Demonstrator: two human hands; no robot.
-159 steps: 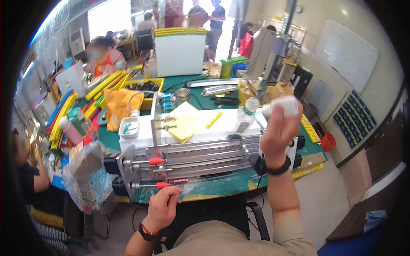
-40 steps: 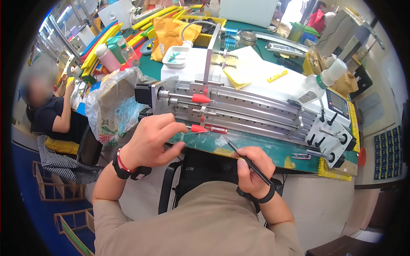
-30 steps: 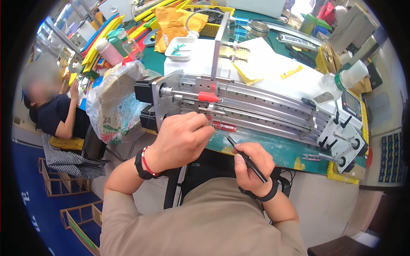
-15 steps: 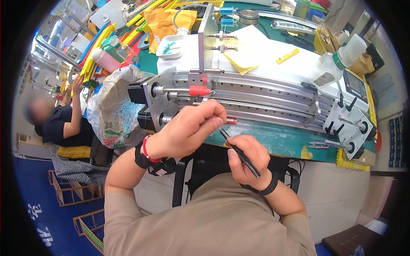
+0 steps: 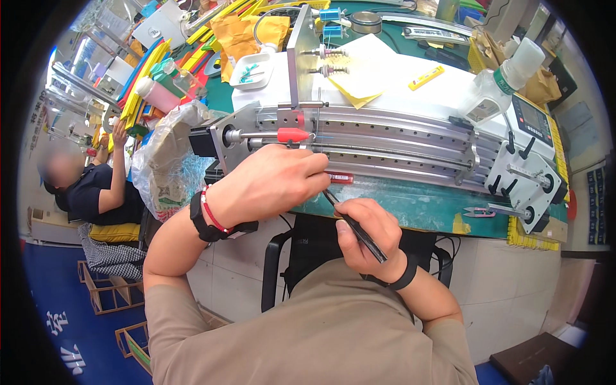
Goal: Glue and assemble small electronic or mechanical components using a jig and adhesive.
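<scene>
My left hand (image 5: 273,183) is closed at the machine's front left, its back turned up. Its fingertips are bent down out of sight, so what they pinch, if anything, is hidden. In my right hand (image 5: 373,236) is a slim black pen-like tool (image 5: 361,236), gripped between thumb and fingers and slanting up toward my left fingertips. Just beyond the left hand, a red cone-shaped tip (image 5: 293,135) sits on a shaft of the metal winding machine (image 5: 398,144). Close to the left fingers, a small red tube (image 5: 342,178) lies along the machine's front.
Thread snips (image 5: 480,212) lie at the green table's right front. A plastic bag (image 5: 168,160) stands left of the machine. Behind are a white tray (image 5: 256,72) with small green pieces, a yellow utility knife (image 5: 426,77) and a white bottle (image 5: 491,96). A co-worker (image 5: 99,186) sits at left.
My left hand has rolled over, from a raised fist to knuckles up with fingers pointing down. My right hand keeps the black tool at nearly the same place. The view has shifted slightly.
</scene>
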